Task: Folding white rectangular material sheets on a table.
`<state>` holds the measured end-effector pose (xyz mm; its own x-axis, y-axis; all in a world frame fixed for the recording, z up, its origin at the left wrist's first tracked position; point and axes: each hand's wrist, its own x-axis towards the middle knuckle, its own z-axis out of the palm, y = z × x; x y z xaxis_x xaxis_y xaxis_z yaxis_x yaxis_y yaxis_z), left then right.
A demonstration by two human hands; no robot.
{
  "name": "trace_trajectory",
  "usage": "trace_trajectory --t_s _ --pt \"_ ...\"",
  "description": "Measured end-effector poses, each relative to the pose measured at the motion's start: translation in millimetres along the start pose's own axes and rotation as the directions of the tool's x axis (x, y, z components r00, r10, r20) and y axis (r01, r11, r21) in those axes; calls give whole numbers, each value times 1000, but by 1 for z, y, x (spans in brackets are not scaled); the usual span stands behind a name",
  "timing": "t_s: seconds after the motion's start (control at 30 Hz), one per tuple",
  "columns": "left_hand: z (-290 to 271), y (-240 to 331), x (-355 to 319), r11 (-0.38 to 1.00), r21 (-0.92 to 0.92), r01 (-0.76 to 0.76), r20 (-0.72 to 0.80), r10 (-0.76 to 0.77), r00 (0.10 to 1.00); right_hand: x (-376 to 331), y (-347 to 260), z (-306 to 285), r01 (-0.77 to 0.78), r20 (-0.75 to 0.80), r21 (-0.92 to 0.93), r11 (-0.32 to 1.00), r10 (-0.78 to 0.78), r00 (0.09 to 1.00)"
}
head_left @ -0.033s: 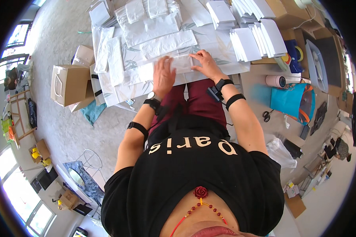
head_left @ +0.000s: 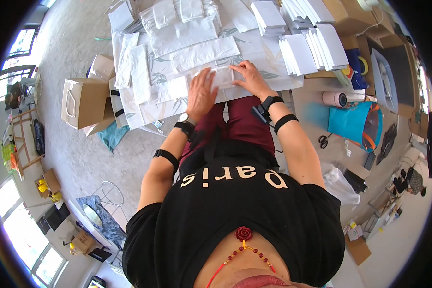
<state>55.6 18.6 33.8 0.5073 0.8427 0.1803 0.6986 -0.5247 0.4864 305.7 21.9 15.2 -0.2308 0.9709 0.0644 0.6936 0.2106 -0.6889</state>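
A long folded strip of clear plastic bag (head_left: 222, 78) lies along the near edge of the table, in front of me. My left hand (head_left: 201, 94) rests flat on it near the middle, fingers stretched out and slightly apart. At the strip's right end is my right hand (head_left: 253, 81), index finger and thumb spread and their tips touching the plastic; it grips nothing that I can make out. Just beyond lies another folded plastic bag (head_left: 204, 54). Two more narrow folded bags (head_left: 139, 74) lie to the left.
A leaf-patterned cover (head_left: 273, 82) lies over the table. Farther back is a pile of flat plastic bags (head_left: 182, 36). Stacks of white folded paper (head_left: 332, 47) stand at the right. Beside the table are a cardboard box (head_left: 84, 103) on the left and a blue bag (head_left: 350, 122) on the right.
My left hand has shifted slightly to the right over the plastic, and its fingers look sharper. My right hand has stayed in place.
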Motion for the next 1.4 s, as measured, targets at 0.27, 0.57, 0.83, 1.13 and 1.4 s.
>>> trace_trajectory --t_s 0.27,0.57,0.83,1.13,1.4 --pt "9 8 -24 992 117 -50 191 27 981 3 2 3 -1 8 -10 1000 1 1000" --pt "-17 -23 -41 891 -4 454 -356 -425 832 -1 -3 -4 -16 35 -73 997 19 999" --pt "-49 -106 -88 485 -145 862 -529 -774 347 5 -18 -5 -96 87 -81 992 103 991" --pt "-47 -105 -96 725 -246 643 -664 -610 434 29 -87 21 123 -192 -62 990 -133 972" --pt "-65 -9 -33 904 -385 185 -656 -410 634 54 -172 44 -257 165 536 804 199 966"
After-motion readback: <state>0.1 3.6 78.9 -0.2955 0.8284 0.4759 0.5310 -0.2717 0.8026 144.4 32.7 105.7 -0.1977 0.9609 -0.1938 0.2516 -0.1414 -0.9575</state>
